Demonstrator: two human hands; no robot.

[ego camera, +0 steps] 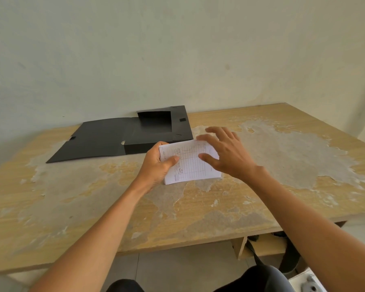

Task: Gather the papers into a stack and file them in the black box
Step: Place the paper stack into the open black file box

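Papers, already squared into a small white stack of ruled forms, sit near the middle of the table, just near of the black box and apparently raised off the wood at one end, though I cannot tell whether the lower right corner touches the surface; the left hand pinches the stack's left edge, thumb on top and fingers underneath, so it alone carries the sheets; the right hand hovers over the right half with fingers spread wide, holding nothing, and whether its fingertips touch the paper is unclear; the main risk, as I judge it, lies in that one-sided grip, since loose sheets held at one edge may fan or slide apart as the stack travels, and the lower ones may drop onto the table; the spread hand could also nudge the top sheet askew if it presses unevenly; the box lies open just far of the stack, its lid flap spread flat to the left and its tray to the right, with a raised near wall between stack and tray; a stack carried too low may catch that wall and buckle; the tabletop is rough, with peeled laminate, so any sheet dragged across it might snag or crease.
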